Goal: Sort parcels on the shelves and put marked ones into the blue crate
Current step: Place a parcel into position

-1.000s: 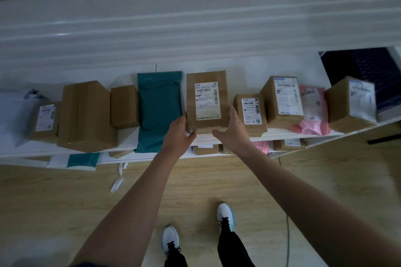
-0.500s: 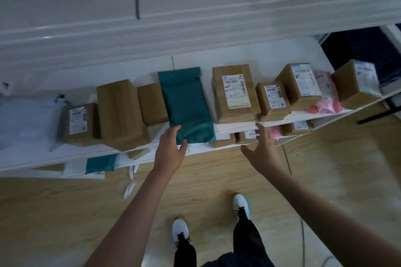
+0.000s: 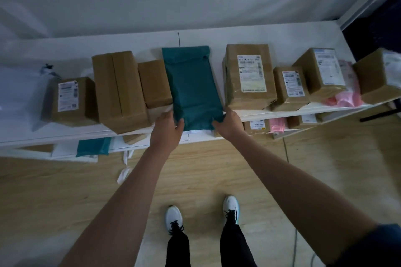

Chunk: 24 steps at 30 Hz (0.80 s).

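While standing at the white shelf [image 3: 65,130], gripping the teal bag [image 3: 192,86] by its near corners, left hand [image 3: 166,128] and right hand [image 3: 230,123], beside brown boxes [image 3: 248,76].

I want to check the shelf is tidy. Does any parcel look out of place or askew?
Yes. The teal mailer sticks out over the front edge of the shelf, where the left hand and right hand grip its near corners. The large plain box beside it also overhangs the edge, slightly turned.

mailer [image 3: 192,84] between boxes [image 3: 155,83], on shelf [image 3: 65,131]
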{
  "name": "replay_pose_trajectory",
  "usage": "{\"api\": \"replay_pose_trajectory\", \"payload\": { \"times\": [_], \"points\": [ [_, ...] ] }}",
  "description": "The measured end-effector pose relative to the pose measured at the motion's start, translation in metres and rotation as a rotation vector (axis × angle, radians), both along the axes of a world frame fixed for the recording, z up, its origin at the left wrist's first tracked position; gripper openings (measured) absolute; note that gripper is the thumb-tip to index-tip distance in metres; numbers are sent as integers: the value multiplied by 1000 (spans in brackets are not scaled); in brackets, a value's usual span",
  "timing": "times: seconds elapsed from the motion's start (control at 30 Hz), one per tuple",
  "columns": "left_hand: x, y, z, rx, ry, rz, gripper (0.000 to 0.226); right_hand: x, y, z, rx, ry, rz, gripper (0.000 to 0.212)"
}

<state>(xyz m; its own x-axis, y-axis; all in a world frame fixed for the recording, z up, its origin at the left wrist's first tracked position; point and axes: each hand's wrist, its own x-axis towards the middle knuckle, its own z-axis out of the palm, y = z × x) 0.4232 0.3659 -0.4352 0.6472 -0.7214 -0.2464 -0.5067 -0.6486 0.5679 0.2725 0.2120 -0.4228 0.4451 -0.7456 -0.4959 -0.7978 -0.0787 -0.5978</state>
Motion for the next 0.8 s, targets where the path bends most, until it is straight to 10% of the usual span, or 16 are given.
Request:
{"api": "replay_pose_trajectory", "payload": {
  "times": [0.8],
  "points": [
    [-80,-49,27,-150,199,-29,23,-27,15,98,-272,-158,224,46]
  ]
}}
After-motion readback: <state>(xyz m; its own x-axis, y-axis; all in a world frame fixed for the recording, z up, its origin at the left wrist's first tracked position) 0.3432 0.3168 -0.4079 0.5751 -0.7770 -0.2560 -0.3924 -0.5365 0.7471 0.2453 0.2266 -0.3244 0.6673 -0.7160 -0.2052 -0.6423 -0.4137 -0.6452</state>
